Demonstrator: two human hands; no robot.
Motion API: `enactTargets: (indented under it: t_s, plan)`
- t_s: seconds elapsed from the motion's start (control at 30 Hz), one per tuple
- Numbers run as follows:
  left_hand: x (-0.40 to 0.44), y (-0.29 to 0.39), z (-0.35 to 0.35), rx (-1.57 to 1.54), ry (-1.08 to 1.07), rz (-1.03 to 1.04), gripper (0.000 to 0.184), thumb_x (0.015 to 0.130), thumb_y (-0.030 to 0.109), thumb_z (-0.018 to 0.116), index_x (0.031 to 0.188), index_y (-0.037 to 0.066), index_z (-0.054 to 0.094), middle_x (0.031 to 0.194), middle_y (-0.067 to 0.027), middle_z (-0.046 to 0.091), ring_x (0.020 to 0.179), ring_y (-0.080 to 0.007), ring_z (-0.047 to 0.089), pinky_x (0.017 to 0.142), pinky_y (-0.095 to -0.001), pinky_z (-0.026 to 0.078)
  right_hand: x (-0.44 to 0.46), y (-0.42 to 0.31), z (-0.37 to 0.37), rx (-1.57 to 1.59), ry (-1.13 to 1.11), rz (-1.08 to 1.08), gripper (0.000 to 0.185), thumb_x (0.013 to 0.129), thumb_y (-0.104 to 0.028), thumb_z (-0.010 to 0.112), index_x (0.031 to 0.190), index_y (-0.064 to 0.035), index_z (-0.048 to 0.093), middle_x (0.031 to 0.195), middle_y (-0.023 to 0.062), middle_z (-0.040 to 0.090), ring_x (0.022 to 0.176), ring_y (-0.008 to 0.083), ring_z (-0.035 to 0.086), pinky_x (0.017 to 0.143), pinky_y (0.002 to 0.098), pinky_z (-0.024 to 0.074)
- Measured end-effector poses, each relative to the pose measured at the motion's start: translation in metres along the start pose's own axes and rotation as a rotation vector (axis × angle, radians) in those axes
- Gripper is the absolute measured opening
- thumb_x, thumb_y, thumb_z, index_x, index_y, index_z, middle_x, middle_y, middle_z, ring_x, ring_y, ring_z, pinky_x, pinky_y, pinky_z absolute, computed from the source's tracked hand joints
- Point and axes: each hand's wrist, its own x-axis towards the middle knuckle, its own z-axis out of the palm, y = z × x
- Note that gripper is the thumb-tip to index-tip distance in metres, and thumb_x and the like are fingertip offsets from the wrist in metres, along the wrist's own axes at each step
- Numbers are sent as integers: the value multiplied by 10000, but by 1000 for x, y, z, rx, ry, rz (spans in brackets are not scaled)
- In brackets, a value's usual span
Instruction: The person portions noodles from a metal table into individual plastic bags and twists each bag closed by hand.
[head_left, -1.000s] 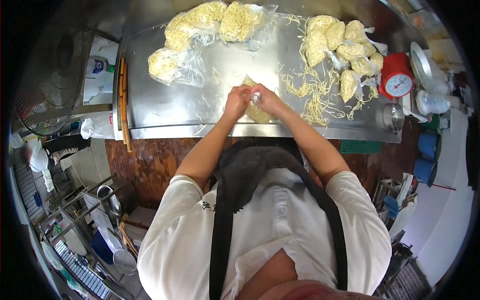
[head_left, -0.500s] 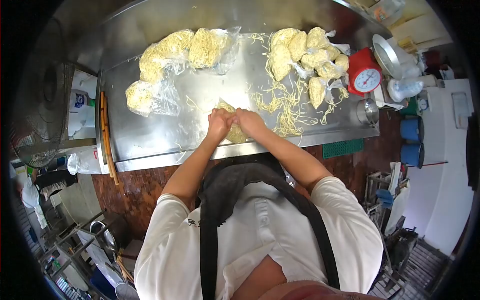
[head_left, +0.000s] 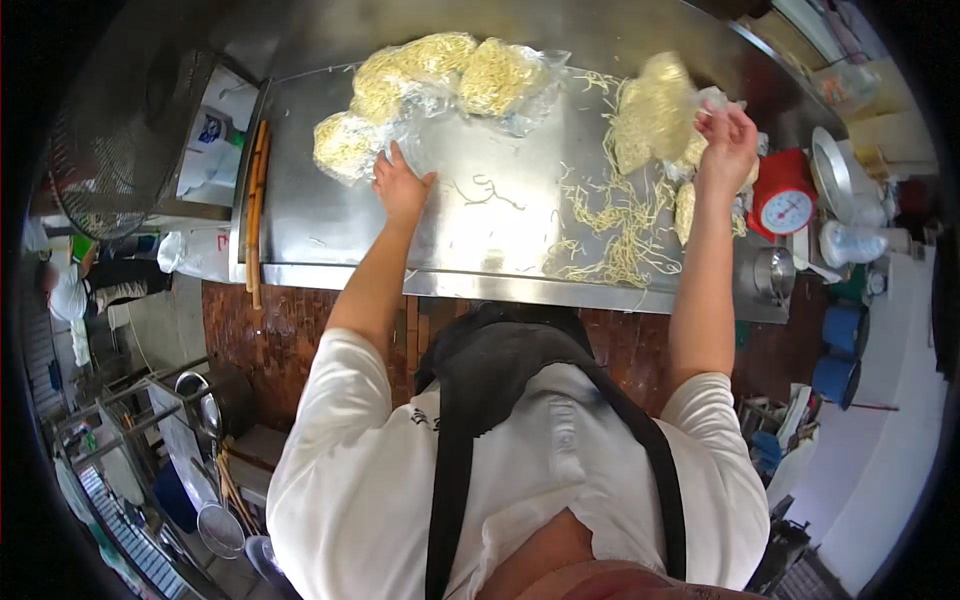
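My right hand (head_left: 727, 145) pinches the gathered plastic end of a bag of noodles (head_left: 655, 112), which is smeared by motion above the right-hand pile. Fingers apart, my left hand (head_left: 402, 187) is at the loose plastic of the leftmost noodle bag (head_left: 342, 145); whether it touches the film I cannot tell. Behind that bag lie more open-looking bags of noodles (head_left: 497, 78) in a curved row. Other tied noodle bags (head_left: 686, 210) are partly hidden behind my right hand and the moving bag. Loose noodles (head_left: 625, 235) are strewn over the steel table (head_left: 480, 245).
A red dial scale (head_left: 783, 195) stands right of the pile, with a metal cup (head_left: 773, 272) in front of it. Bamboo poles (head_left: 257, 215) lie along the table's left edge. A fan (head_left: 100, 170) and another person (head_left: 70, 290) are at far left.
Both hands were together on a noodle bag at the table's front edge. My right hand has carried a bag up and right; my left hand has moved to the leftmost bag. The view has shifted.
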Motion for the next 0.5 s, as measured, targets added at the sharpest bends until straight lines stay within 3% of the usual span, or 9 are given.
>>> enactTargets:
  t_s: [0.1, 0.17, 0.2, 0.23, 0.3, 0.4, 0.5]
  plan:
    - [17, -39, 15, 140, -104, -9, 461, 883, 192, 637, 1329, 122, 546, 1218, -203, 586, 1159, -383, 529, 940, -488, 436, -37, 13, -1, -71, -68, 103, 219, 986, -157, 580, 1160, -24, 567, 1014, 91, 677, 878, 132, 642, 761, 279, 541]
    - [43, -78, 48, -74, -178, 74, 335, 912, 156, 583, 1246, 132, 593, 1091, -186, 640, 1054, -363, 599, 871, -451, 475, -80, 47, -8, -132, -326, 107, 215, 965, -103, 602, 1165, -25, 583, 909, 55, 664, 808, 141, 633, 738, 273, 523]
    - [47, -89, 58, -176, -223, 114, 285, 927, 138, 557, 1205, 138, 617, 1027, -178, 667, 1001, -354, 634, 837, -433, 494, -106, 52, -8, -124, -420, 266, 200, 964, -98, 601, 1150, -25, 595, 920, 53, 665, 811, 135, 631, 738, 269, 523]
    - [49, -87, 58, -259, -133, 102, 226, 941, 131, 544, 1153, 127, 625, 948, -146, 660, 897, -319, 631, 778, -406, 494, -130, 58, -8, -112, -511, 427, 185, 964, -92, 600, 1135, -25, 607, 932, 51, 666, 815, 129, 629, 739, 266, 522]
    - [62, -71, 42, -423, 53, 91, 143, 969, 116, 520, 1047, 105, 640, 791, -83, 644, 688, -250, 624, 661, -351, 494, -163, 78, -13, -142, -602, 507, 189, 938, -67, 616, 1119, -11, 614, 1001, 63, 663, 862, 118, 628, 768, 270, 532]
    - [84, -52, 0, -1213, -81, -230, 120, 1011, 147, 499, 1001, 87, 602, 716, -20, 535, 567, -148, 478, 566, -294, 424, -185, 82, -12, -106, -606, 532, 188, 928, -56, 625, 1112, -18, 620, 978, 50, 662, 833, 112, 623, 740, 260, 523]
    - [79, 4, -102, -1671, -254, -247, 106, 1023, 170, 500, 990, 89, 560, 667, 29, 396, 549, -79, 302, 504, -241, 292, -191, 83, 4, -187, -683, 415, 314, 890, -67, 669, 1191, -39, 584, 1006, 77, 658, 910, 151, 632, 804, 282, 533]
